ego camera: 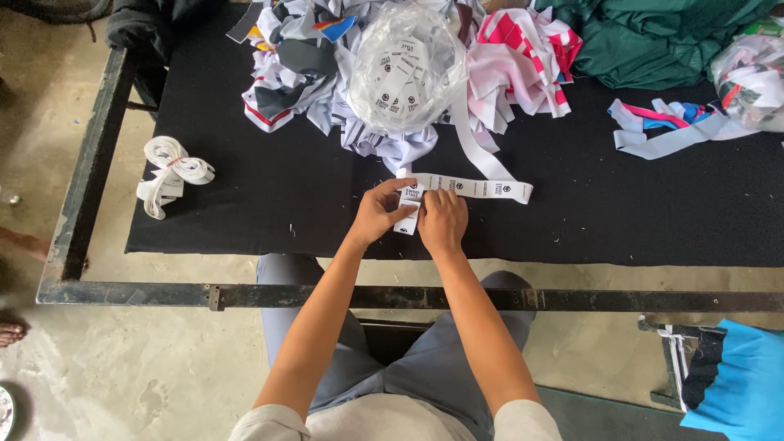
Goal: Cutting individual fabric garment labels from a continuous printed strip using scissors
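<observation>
A strip of white woven labels with black print (478, 188) lies across the black cloth-covered table (269, 196). My left hand (378, 214) pinches the strip's left end between thumb and forefinger. My right hand (443, 220) presses fingers down on the same strip just beside it, folding a short piece (406, 220) downward. Behind my hands sits a clear plastic bag (406, 65) filled with loose white labels.
A pile of white, pink and grey fabric scraps (506, 57) lies behind the bag, green cloth (653, 41) at back right. A tied bundle of white tape (170, 170) rests on the table's left edge. A blue bag (739, 380) hangs lower right.
</observation>
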